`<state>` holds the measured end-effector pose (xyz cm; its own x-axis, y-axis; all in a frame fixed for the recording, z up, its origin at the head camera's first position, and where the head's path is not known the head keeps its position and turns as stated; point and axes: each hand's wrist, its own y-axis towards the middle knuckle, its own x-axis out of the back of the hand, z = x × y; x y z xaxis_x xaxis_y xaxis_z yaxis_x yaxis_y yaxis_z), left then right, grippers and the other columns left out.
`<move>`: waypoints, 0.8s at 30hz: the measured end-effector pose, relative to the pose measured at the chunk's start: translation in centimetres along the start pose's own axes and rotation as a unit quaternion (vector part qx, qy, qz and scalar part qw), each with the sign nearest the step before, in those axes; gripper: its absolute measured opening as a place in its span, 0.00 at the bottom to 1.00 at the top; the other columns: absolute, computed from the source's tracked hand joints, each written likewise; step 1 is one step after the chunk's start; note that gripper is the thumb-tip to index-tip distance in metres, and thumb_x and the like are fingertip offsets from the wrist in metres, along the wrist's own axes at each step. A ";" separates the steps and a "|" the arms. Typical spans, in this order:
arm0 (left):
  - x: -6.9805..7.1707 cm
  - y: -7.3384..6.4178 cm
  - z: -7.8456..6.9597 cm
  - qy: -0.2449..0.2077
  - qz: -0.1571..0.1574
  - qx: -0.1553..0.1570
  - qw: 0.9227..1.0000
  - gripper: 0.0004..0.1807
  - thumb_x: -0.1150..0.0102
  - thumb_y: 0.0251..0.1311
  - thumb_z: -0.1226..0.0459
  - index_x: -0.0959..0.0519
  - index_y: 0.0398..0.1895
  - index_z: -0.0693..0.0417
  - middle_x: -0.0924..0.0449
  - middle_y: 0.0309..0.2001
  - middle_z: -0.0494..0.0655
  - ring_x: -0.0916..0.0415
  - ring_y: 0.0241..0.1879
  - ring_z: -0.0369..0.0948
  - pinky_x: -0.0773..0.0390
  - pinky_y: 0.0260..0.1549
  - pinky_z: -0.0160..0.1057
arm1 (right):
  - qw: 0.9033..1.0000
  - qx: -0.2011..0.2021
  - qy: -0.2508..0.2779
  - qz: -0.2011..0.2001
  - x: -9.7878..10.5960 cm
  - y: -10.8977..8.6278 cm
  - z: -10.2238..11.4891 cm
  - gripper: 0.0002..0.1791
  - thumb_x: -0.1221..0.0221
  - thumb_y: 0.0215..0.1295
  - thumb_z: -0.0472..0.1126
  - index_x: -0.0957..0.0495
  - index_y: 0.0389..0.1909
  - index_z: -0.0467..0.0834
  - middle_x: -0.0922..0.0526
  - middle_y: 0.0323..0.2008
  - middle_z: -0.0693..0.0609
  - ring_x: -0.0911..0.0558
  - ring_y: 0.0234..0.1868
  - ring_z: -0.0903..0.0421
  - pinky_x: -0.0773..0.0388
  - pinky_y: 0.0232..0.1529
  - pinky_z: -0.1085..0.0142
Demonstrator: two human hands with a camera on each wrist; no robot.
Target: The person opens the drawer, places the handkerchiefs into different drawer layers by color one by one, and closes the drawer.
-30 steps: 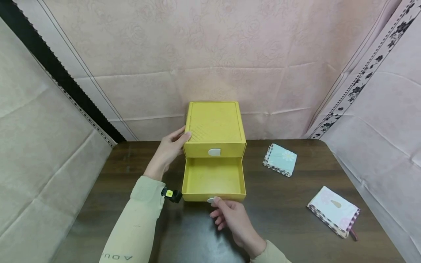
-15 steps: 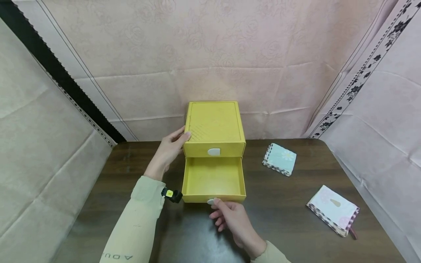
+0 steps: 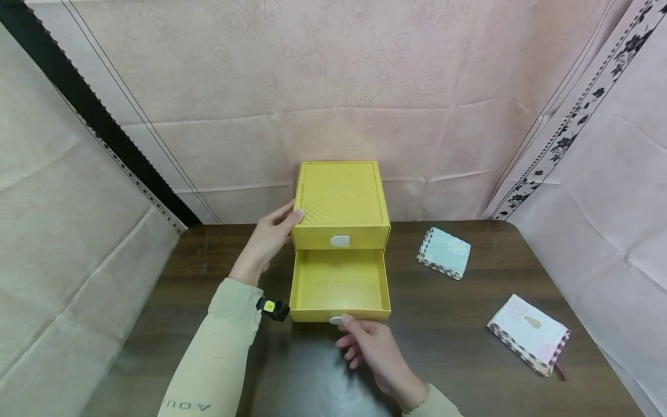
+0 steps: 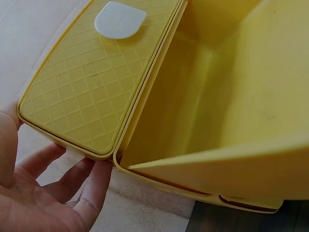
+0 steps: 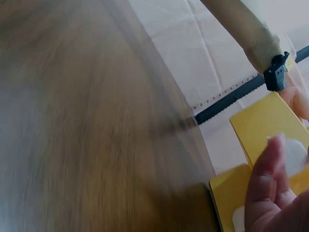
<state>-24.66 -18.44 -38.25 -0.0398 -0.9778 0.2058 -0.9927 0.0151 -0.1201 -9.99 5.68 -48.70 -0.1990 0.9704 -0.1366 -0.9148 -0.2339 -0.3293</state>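
A yellow drawer box (image 3: 341, 194) stands near the back of the table in the head view. Its lower drawer (image 3: 341, 284) is pulled out, with a bare inside, below a closed upper drawer with a white tab (image 3: 340, 241). My left hand (image 3: 264, 240) rests at the box's left side, thumb over the top edge. In the left wrist view its extended fingertips (image 4: 99, 169) touch the side wall. My right hand (image 3: 377, 350) pinches the white handle (image 3: 336, 319) of the open drawer, its other fingers loosely curled beneath.
To the right on the dark wooden table (image 3: 443, 347) lie a light-blue folded cloth (image 3: 444, 253) with a checked edge and a white folded cloth (image 3: 530, 333) with a checked edge. Pale fabric (image 3: 365, 87) hangs behind the table and along both sides.
The open drawer has come slightly further towards me, with the right hand on its handle. The left hand keeps its place on the box, and the cloths have not moved.
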 end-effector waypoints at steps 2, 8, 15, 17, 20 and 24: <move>0.0 0.0 0.0 0.001 -0.001 -0.003 1.000 0.37 0.43 0.56 0.35 0.36 0.69 0.25 0.36 0.68 0.41 0.32 0.61 0.42 0.29 0.59 0.50 | 1.000 -0.004 -0.013 0.014 0.8 -0.1 0.2 0.36 0.40 0.62 0.62 0.21 0.44 0.28 0.16 0.28 0.44 0.22 0.20 0.58 0.20 0.20 0.66; 0.0 0.0 -0.2 0.000 -0.003 -0.005 1.000 0.37 0.42 0.55 0.35 0.36 0.69 0.26 0.34 0.67 0.41 0.31 0.61 0.41 0.28 0.58 0.48 | 0.996 -0.008 -0.076 0.043 4.7 -1.0 1.1 0.35 0.45 0.67 0.62 0.22 0.47 0.29 0.16 0.34 0.40 0.19 0.26 0.52 0.17 0.26 0.58; -0.1 0.1 -0.2 -0.002 -0.003 -0.006 1.000 0.37 0.42 0.55 0.34 0.36 0.69 0.26 0.34 0.67 0.41 0.31 0.61 0.41 0.28 0.58 0.49 | 0.990 -0.002 -0.137 -0.008 8.9 -1.7 2.8 0.35 0.49 0.69 0.62 0.22 0.48 0.30 0.16 0.35 0.37 0.18 0.29 0.44 0.17 0.27 0.54; -0.1 0.1 -0.1 -0.002 -0.003 -0.006 1.000 0.38 0.42 0.54 0.34 0.36 0.69 0.26 0.34 0.67 0.41 0.32 0.61 0.41 0.29 0.59 0.50 | 0.989 -0.005 -0.145 -0.030 9.9 -1.5 3.3 0.36 0.49 0.69 0.63 0.22 0.47 0.30 0.16 0.35 0.37 0.18 0.29 0.43 0.17 0.27 0.54; 0.0 0.0 0.0 -0.001 -0.002 -0.006 1.000 0.38 0.43 0.55 0.34 0.36 0.70 0.26 0.35 0.68 0.41 0.33 0.62 0.41 0.29 0.59 0.51 | 0.985 -0.005 -0.159 -0.059 11.2 -1.1 3.9 0.36 0.49 0.68 0.64 0.21 0.47 0.31 0.16 0.36 0.37 0.18 0.30 0.41 0.17 0.28 0.54; 0.1 0.0 -0.1 -0.004 -0.002 -0.008 1.000 0.38 0.43 0.55 0.34 0.37 0.70 0.28 0.36 0.68 0.41 0.34 0.63 0.41 0.29 0.59 0.50 | 0.981 -0.002 -0.176 -0.086 13.0 -0.4 4.6 0.38 0.48 0.66 0.67 0.21 0.49 0.33 0.16 0.37 0.38 0.17 0.33 0.41 0.17 0.30 0.55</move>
<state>-24.62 -18.47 -38.17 -0.0340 -0.9796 0.1983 -0.9946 0.0137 -0.1032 -13.86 18.66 -46.08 -0.1510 0.9559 0.2518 -0.9444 -0.0643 -0.3223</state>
